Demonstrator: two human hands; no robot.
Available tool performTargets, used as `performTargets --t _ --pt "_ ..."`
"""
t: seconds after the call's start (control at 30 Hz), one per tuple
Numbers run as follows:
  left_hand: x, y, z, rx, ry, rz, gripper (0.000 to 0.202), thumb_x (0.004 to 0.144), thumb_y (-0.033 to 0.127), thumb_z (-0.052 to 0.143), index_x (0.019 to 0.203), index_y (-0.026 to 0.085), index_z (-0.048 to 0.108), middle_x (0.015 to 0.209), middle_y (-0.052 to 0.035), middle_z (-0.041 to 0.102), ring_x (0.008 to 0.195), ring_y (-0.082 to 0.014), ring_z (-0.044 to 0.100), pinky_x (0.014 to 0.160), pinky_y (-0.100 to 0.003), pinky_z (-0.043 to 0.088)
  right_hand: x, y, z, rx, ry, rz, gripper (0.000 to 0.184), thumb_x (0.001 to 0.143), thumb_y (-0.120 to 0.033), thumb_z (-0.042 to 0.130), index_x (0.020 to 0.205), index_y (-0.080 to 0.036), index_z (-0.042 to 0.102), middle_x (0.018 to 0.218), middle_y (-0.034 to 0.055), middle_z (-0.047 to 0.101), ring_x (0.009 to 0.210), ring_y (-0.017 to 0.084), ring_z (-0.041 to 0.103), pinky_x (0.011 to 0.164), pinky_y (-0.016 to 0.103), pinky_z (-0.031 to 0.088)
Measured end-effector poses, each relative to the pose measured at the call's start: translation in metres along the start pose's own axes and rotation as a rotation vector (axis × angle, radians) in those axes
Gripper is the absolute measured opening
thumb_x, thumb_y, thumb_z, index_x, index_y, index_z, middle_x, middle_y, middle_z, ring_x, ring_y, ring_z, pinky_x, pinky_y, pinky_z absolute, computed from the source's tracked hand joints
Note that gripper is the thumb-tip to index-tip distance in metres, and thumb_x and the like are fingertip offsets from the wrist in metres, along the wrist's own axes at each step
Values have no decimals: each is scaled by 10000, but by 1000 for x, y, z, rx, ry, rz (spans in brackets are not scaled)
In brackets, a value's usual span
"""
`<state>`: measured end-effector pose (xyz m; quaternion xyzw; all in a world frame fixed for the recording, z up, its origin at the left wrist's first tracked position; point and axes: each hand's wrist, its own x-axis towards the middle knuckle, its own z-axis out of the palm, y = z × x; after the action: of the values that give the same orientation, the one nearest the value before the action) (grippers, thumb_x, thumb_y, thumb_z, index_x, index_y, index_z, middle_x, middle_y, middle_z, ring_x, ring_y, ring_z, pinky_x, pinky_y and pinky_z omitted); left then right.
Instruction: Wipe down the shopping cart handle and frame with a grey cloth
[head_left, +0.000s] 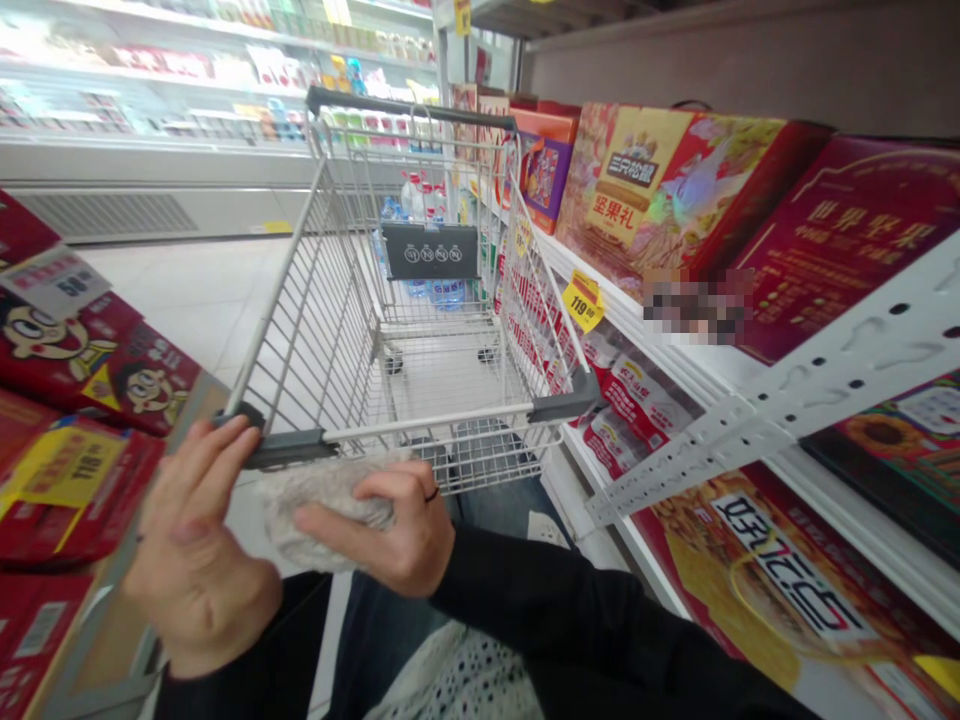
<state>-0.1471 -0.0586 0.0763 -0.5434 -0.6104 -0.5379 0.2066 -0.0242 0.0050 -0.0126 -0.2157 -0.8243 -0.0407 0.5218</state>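
Cloth [322, 488] is being pinched between the thumb and fingers of the right hand [409, 530], just beside the near rail [427, 421] of the cart [300, 290]. The left hand [199, 540] is being rested at the rail's left end, its fingers extended rather than curled. Judging by its crumpled look, something light, soft and hardly fragile is being handled. Hold is suitably being taken across the folded middle, loose edges probably being limp.

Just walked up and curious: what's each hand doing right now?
Left hand: open, at the left end of the cart handle.
Right hand: closed, holding a greyish cloth.
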Motion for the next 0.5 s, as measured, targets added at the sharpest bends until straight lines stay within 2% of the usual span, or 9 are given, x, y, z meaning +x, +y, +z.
performTargets --t 0.07,0.13,0.27,0.33,0.4,0.43,0.5 --pt "0 0 0 4 2 -10 565 1091 355 219 1416 221 662 1448 -113 663 1455 -287 544 1266 -582 377 10 0 2 -21 -7 -7 634 933 -394 762 1514 -456 515 1134 41 579 1149 204 571 1002 340 572" --pt "0 1 0 9 -9 -16 565 1091 354 216 1418 229 660 1455 -106 660 1463 -284 535 1270 -577 373 7 0 11 -70 -41 -18 602 945 -423 744 1504 -456 523 1139 36 589 1118 185 561 967 301 563" --pt "2 1 0 1 -18 -2 563 1089 364 217 1428 246 651 1465 -94 654 1462 -280 537 1273 -570 372 -29 1 35 -123 -183 -71 367 996 -441 661 1362 -437 637 1091 21 618 988 151 540 708 214 513" --pt "2 1 0 0 -13 5 565 1087 363 217 1428 244 652 1458 -99 659 1455 -281 544 1273 -568 375 -48 1 43 -104 -296 -96 264 1007 -417 643 1266 -402 691 1078 23 627 965 149 541 651 206 488" --pt "2 1 0 8 -15 0 568 1083 354 218 1426 235 655 1453 -107 661 1462 -286 536 1274 -572 372 -55 -1 42 -89 -389 -95 234 1019 -414 623 1238 -389 700 1102 28 631 971 153 547 654 212 502" --pt "1 1 0 10 -16 -7 564 1080 351 225 1426 236 655 1457 -106 659 1465 -288 533 1275 -575 368 -52 -3 38 -81 -390 -85 243 1023 -420 617 1253 -402 690 1117 28 630 987 156 551 660 214 513" --pt "0 1 -1 7 -22 -25 543 1071 349 256 1435 247 646 1474 -93 647 1475 -293 520 1280 -580 356 -35 -8 24 -51 -279 -23 292 1014 -441 631 1305 -438 662 1134 21 625 1044 163 557 702 217 545"
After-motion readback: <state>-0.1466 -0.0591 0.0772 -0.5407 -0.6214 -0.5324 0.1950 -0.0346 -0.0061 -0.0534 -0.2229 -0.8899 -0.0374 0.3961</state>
